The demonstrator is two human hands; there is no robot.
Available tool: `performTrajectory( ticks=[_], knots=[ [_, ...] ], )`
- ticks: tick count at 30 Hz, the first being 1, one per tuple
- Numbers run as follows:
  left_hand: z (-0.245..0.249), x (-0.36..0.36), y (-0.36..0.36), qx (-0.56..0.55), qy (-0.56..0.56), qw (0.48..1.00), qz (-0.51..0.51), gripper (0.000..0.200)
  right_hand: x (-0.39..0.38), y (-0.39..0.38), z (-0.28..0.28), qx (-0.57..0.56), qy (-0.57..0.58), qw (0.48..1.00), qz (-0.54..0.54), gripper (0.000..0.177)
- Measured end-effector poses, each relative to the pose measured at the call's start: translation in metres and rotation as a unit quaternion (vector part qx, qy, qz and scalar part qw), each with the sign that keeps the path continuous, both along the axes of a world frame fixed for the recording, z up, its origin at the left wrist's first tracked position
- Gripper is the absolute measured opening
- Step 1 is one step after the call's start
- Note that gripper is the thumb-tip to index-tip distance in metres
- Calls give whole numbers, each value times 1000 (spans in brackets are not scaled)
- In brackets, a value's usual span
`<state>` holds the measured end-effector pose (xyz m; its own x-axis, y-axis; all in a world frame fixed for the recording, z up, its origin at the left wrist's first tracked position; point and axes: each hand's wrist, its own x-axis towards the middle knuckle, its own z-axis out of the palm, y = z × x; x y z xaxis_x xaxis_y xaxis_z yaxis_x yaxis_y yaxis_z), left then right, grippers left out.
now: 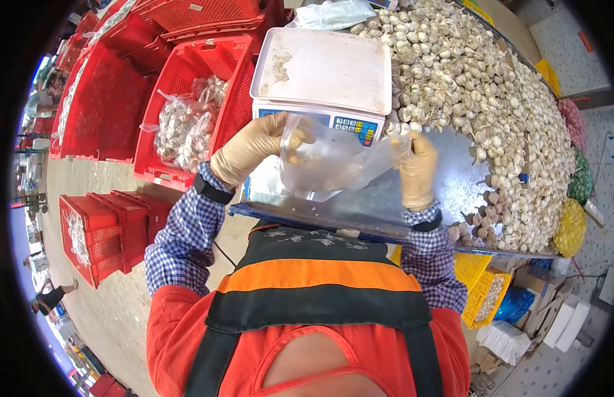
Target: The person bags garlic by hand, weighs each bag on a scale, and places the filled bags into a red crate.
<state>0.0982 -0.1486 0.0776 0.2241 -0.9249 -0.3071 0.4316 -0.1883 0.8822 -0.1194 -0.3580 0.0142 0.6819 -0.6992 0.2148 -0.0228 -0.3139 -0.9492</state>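
A clear plastic bag (327, 165) is stretched between my two gloved hands, in front of the scale. My left hand (254, 147) grips one side of the bag, its fingers partly behind the film. At the other side, my right hand (417, 169) pinches the bag's edge; it is slightly blurred. The bag looks unfilled. Just beyond it stands a digital scale (323, 69) with a bare, stained white platform and a blue keypad. A large heap of garlic bulbs (475, 86) spreads over the metal table (446, 155) to the right.
Left of the scale, a red crate (243, 109) holds bagged garlic (188, 126). More red crates (112, 106) stand around it and on the floor. A pack of plastic bags (333, 13) lies behind the scale. Yellow crates (482, 298) sit below the table at right. Another person (52, 298) is far left.
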Motion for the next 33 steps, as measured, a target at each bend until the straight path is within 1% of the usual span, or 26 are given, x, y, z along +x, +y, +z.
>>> performTrajectory(
  ticks=[1,5,7,8,10,11,13,14,15,17,18,19,20,21,22,23,24,25,26,27,28,29,30,31,32,33],
  knots=[
    [-6,-3,1,-17,23,1000,7,61,5,14,-2,262,-117,956,67,32],
    [-13,-16,-8,-48,-29,998,15,63,32,59,34,237,-91,958,137,41],
    [-21,-35,-14,-68,-9,996,-51,67,44,68,34,-86,-30,987,133,39],
    [-27,-50,-23,-86,-179,977,-75,60,43,68,37,-87,-28,987,130,39],
    [-30,-68,-23,-50,-169,981,-77,49,39,65,45,-366,81,913,161,29],
    [-24,-65,-22,-9,-151,984,-98,40,33,60,37,-370,82,912,160,29],
    [-63,-44,-18,24,-202,979,-2,21,14,51,12,46,46,981,181,26],
    [-74,-31,-19,8,-225,971,77,15,7,48,24,224,50,950,212,21],
    [-71,-18,-23,-27,-258,962,85,19,5,48,21,224,49,950,212,21],
    [-63,-16,-25,-8,-15,997,72,18,1,49,10,316,181,904,225,19],
    [-73,-16,-29,-5,-13,997,72,18,3,54,7,313,165,902,248,19],
    [-89,-11,-36,-32,-186,980,62,7,0,55,-2,316,167,900,249,19],
    [-101,-3,-43,-57,-354,932,48,5,-5,55,-18,135,119,957,228,19],
    [-101,8,-45,-100,-263,954,101,10,-12,54,-34,-51,68,977,197,20],
    [-131,33,-43,10,-228,966,120,8,-30,38,-51,-167,147,944,244,27],
    [-159,48,-39,119,-190,965,138,8,-42,43,-59,-167,150,944,242,27],
    [-137,19,-23,194,-306,929,77,7,-54,48,-62,-35,118,971,203,29],
    [-206,22,-20,147,-259,939,170,18,-58,51,-70,95,76,980,159,31],
    [-195,14,-25,60,85,931,349,24,-62,54,-95,263,40,955,130,28],
    [-183,-1,-27,-29,421,773,473,31,-56,61,-91,267,39,955,124,28],
    [-182,-3,-23,-80,397,800,442,39,-42,71,-77,478,-137,866,63,25],
    [-183,-4,-12,-187,369,846,337,36,-28,74,-61,644,-301,703,-4,26],
    [-153,-11,-11,-187,287,899,274,36,-15,70,-45,604,-249,757,25,34],
    [-121,-18,-10,-184,199,940,207,35,-1,70,-33,604,-250,756,25,34],
    [-118,-21,-7,-135,95,984,59,36,13,74,-22,427,-129,888,107,36],
    [-114,-24,-6,-82,-12,992,-91,37,23,76,-14,218,0,959,181,38]
  ],
)
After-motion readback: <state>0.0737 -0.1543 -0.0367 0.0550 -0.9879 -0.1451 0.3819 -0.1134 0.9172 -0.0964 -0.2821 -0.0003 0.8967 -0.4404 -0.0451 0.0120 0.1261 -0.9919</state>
